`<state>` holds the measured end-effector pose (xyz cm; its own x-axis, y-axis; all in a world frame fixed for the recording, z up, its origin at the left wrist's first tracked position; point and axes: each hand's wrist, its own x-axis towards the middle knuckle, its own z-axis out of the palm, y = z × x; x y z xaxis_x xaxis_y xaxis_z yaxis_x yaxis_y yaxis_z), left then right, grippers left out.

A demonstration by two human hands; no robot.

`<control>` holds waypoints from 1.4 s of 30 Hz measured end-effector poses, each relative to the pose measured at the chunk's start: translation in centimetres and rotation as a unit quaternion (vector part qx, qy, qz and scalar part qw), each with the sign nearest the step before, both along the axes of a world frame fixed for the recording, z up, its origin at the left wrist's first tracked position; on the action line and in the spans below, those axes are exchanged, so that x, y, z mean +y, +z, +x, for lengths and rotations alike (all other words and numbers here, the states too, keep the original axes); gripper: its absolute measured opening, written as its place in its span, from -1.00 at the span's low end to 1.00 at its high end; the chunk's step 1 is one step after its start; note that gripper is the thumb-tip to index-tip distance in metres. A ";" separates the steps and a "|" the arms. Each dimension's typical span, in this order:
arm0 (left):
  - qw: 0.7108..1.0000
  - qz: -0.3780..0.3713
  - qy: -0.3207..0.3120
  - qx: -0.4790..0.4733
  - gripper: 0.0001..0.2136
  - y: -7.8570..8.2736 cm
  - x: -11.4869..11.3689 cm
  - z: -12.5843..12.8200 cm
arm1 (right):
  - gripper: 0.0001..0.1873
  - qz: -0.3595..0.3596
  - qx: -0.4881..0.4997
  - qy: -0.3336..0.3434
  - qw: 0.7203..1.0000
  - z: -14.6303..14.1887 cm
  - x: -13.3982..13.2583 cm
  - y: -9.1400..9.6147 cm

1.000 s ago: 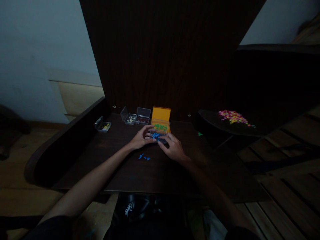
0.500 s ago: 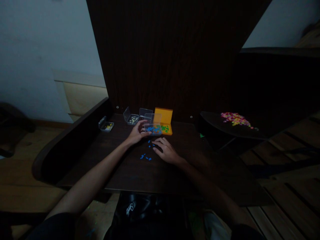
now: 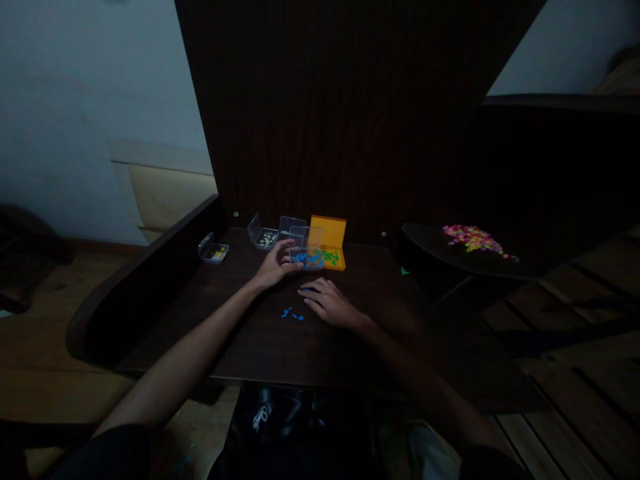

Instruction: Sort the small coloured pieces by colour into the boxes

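Observation:
My left hand [image 3: 274,265] grips the near left edge of a small clear box [image 3: 306,255] with an upright lid and blue beads inside. Beside that box lies an orange box [image 3: 331,248] holding green beads. My right hand [image 3: 326,301] rests on the dark table [image 3: 280,347], fingers curled down over a few loose blue beads near the box. Whether it pinches one is hidden. A few more blue beads [image 3: 291,313] lie on the table just left of that hand.
Two more open clear boxes [image 3: 273,235] stand behind my left hand, and another with yellow pieces [image 3: 214,249] sits at the far left by the raised dark rim. A heap of pink and yellow beads [image 3: 473,238] lies on a dark surface at right.
The clear box of blue beads now stands open left of the orange box. My right hand left the box and came down onto the loose blue beads, drawing slightly nearer.

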<state>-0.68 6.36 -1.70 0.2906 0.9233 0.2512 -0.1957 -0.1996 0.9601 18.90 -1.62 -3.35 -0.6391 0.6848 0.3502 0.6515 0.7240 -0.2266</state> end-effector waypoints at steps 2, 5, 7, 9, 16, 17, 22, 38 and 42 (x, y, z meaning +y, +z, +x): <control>1.000 -0.003 0.000 -0.002 -0.34 0.1 -0.1 0.0 | -0.72 0.016 0.021 0.016 1.000 0.1 0.0 -0.1; 1.000 -0.007 -0.002 -0.007 -0.34 0.0 -0.1 0.1 | -0.74 0.030 0.044 0.039 0.998 0.3 0.0 -0.1; 1.000 -0.009 -0.006 -0.009 -0.34 0.0 0.0 0.0 | -0.76 0.032 0.045 0.045 0.997 0.5 -0.1 -0.1; 1.000 -0.009 -0.011 -0.010 -0.33 -0.1 0.1 0.0 | -0.78 0.030 0.042 0.045 0.998 0.7 -0.1 -0.1; 1.000 -0.006 -0.022 -0.002 -0.33 -0.2 -0.1 0.1 | -0.80 -0.017 0.035 0.030 0.999 1.2 -0.4 0.4; 1.000 -0.007 -0.024 -0.001 -0.33 -0.1 -0.1 0.1 | -0.79 -0.026 0.043 0.027 0.998 1.2 -0.5 0.5; 1.000 -0.008 -0.030 0.004 -0.33 0.0 -0.4 0.3 | -0.80 -0.045 0.141 -0.001 0.989 1.5 -0.5 1.4; 0.991 -0.007 -0.134 0.020 -0.35 -0.1 -3.1 2.3 | -0.76 0.008 0.193 -0.083 0.978 3.6 0.3 2.8; 0.987 -0.007 -0.160 0.024 -0.34 -0.5 -3.6 2.8 | -0.74 -0.004 0.155 -0.044 0.987 3.7 0.4 2.9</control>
